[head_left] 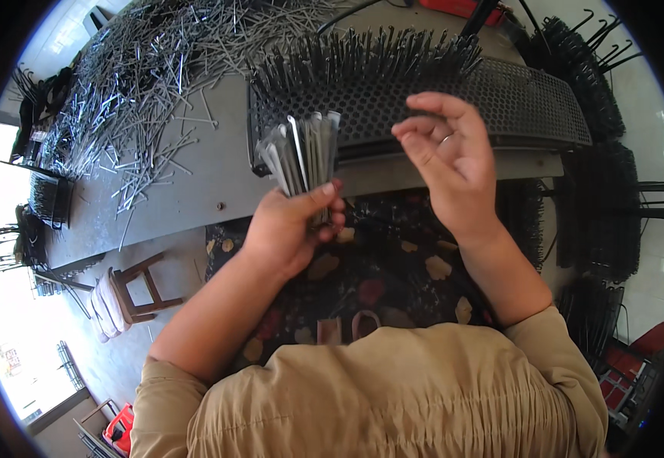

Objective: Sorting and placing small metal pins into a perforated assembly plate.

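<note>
My left hand (290, 225) is closed around a bundle of thin grey metal pins (305, 149), which fan out upward from the fist. My right hand (460, 164) is raised to the right of the bundle, thumb and fingers bent and apart, with nothing visible between them; a ring is on one finger. Beyond both hands lies a long black perforated rack (527, 99) with rows of round holes. Dark pins (362, 57) stand upright in its far rows, while nearer holes show bare.
A large heap of loose metal pins (164, 69) covers the far left of the grey table (229, 130). A wooden stool (141, 290) stands on the floor at left. Black racks with bristling pins (599, 206) are stacked at right. Dark flowered cloth (393, 267) covers my lap.
</note>
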A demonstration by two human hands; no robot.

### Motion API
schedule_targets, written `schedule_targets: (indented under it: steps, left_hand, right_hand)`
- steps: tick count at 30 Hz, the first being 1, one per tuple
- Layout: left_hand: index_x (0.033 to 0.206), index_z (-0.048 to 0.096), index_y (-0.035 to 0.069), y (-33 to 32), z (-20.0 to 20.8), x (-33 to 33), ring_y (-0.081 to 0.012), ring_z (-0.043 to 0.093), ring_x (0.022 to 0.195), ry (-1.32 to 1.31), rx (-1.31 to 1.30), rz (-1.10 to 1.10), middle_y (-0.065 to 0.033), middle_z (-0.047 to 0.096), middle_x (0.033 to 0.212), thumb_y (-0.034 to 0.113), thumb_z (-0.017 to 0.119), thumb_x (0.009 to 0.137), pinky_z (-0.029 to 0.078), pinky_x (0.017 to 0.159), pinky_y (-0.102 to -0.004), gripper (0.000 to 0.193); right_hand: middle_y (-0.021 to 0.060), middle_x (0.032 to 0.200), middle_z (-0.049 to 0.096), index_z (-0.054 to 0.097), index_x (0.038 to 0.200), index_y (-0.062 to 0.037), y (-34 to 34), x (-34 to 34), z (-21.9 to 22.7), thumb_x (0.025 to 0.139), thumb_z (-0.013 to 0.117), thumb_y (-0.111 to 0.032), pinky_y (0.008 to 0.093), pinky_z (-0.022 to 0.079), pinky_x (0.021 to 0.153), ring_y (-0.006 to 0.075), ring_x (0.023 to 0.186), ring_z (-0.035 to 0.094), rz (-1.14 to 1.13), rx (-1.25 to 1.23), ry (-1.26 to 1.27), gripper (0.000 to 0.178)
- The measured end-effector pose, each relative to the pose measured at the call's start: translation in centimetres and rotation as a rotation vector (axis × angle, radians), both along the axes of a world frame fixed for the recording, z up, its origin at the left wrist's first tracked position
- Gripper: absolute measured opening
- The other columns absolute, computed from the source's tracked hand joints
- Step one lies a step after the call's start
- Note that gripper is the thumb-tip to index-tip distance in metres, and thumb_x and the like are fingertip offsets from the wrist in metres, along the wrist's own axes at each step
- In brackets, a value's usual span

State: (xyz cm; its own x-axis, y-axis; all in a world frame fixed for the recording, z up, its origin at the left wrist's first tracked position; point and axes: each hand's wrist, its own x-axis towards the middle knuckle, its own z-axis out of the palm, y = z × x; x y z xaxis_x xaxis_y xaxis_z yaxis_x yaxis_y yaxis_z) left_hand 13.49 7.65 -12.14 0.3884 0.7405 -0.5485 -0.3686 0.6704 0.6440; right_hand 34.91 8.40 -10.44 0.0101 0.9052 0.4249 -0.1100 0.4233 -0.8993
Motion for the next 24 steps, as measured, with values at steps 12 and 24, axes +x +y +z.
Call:
schedule_targets:
  steps: [12,24]
  left_hand:
    - [0.095,0.060,0.003,0.8,1.2,2.2,-0.0124,0.058,0.062,0.051,-0.003,-0.025,-0.0076,0.064,0.078,0.008,0.064,0.087,0.040,0.046,-0.0213,0.010]
    - [0.099,0.060,0.002,0.9,3.4,4.0,-0.0131,0.062,0.061,0.167,0.141,-0.102,-0.0105,0.067,0.081,0.003,0.067,0.085,0.041,0.044,-0.0199,0.015]
  right_hand:
    - [0.0061,0.091,0.064,0.047,0.120,-0.0006,0.2,0.1,0.7,0.087,0.065,-0.002,0.0203,0.049,0.059,0.0100,0.074,0.063,0.008,-0.537,-0.040,0.038]
    - [0.0089,0.084,0.065,0.041,0.118,-0.0035,1.9,2.5,1.5,0.084,0.066,0.003,0.0224,0.050,0.060,0.0127,0.073,0.063,0.031,-0.373,0.157,0.043]
